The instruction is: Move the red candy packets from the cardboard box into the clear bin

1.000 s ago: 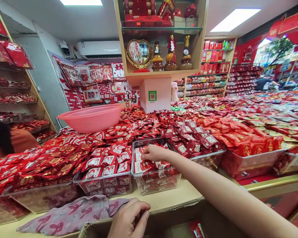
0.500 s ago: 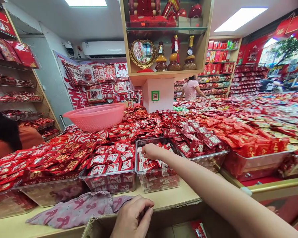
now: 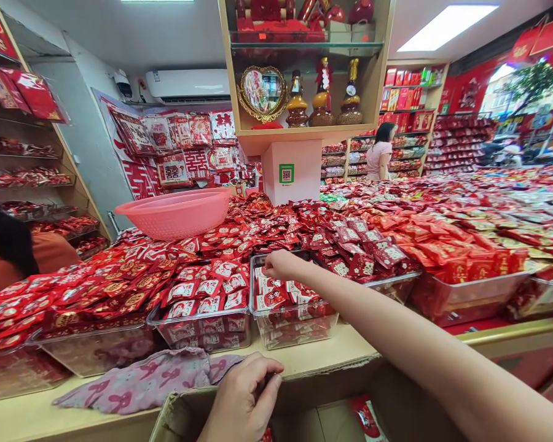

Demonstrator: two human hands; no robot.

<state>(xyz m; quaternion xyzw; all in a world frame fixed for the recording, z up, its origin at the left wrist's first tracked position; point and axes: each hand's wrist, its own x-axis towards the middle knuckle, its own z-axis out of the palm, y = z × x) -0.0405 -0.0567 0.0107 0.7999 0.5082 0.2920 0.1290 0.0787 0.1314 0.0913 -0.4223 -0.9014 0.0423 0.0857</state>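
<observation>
My right hand (image 3: 286, 266) reaches into a clear plastic bin (image 3: 299, 331), over small red-and-white packets (image 3: 274, 299). Its fingers are curled downward, and whatever they may hold is hidden. Near the bottom edge, my left hand (image 3: 246, 399) hovers over an open cardboard box (image 3: 299, 399). Thumb and forefinger curl towards each other; the other fingers are mostly out of sight, so I cannot make out anything held. Inside the box lies a red-and-white packet (image 3: 368, 418), with a bit of red showing beside my left hand.
More bins heaped with red packets (image 3: 207, 301) flank this one. A patterned cloth (image 3: 152, 380) lies on the counter (image 3: 23, 423) at left. Beyond is a pink basket (image 3: 175, 215). A display shelf (image 3: 304, 132) overhangs the back. One person (image 3: 380, 156) stands far off; another (image 3: 50, 248) is at left.
My right hand has risen slightly away from the packets in the bin, uncovering more of them. My left hand stays nearly still. The distant person has moved right and turned.
</observation>
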